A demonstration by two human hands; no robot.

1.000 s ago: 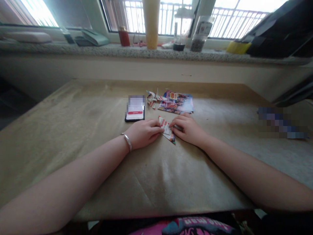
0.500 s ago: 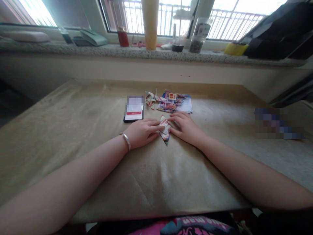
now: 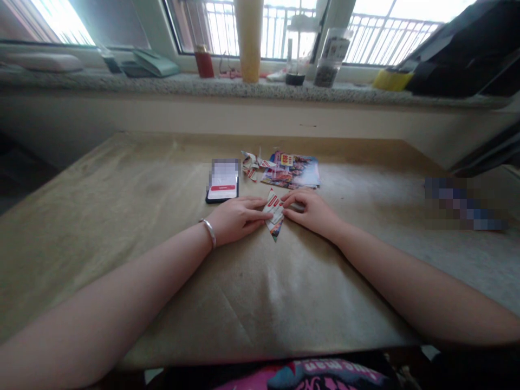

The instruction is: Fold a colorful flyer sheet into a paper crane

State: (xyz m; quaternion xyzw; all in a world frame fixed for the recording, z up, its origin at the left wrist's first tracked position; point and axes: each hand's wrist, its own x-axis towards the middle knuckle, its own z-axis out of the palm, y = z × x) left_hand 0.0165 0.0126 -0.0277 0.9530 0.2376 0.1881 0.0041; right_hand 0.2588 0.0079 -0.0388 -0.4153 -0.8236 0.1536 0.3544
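Observation:
A small diamond of folded printed paper (image 3: pixel 274 219) lies on the table between my hands, one point toward me. My left hand (image 3: pixel 239 219), with a silver bracelet at the wrist, rests flat from the left. Its stretched fingers press on the paper's left side. From the right, my right hand (image 3: pixel 311 210) has curled fingers, with thumb and forefinger closed at the paper's right edge. Just beyond are a folded paper figure with pointed ends (image 3: pixel 252 162) and a stack of glossy printed sheets (image 3: pixel 303 170).
A phone (image 3: pixel 222 189) with a lit, partly blurred screen lies left of the paper. The table (image 3: pixel 182 303) has a wrinkled tan cover. A blurred long item (image 3: pixel 463 205) sits at the right. Along the granite windowsill (image 3: pixel 162 86) stand a red jar (image 3: pixel 203 62) and other containers.
The folded paper's upper face shows more red print and looks wider at the top. My right thumb and fingers have drawn in closer to its edge. The left hand has barely moved.

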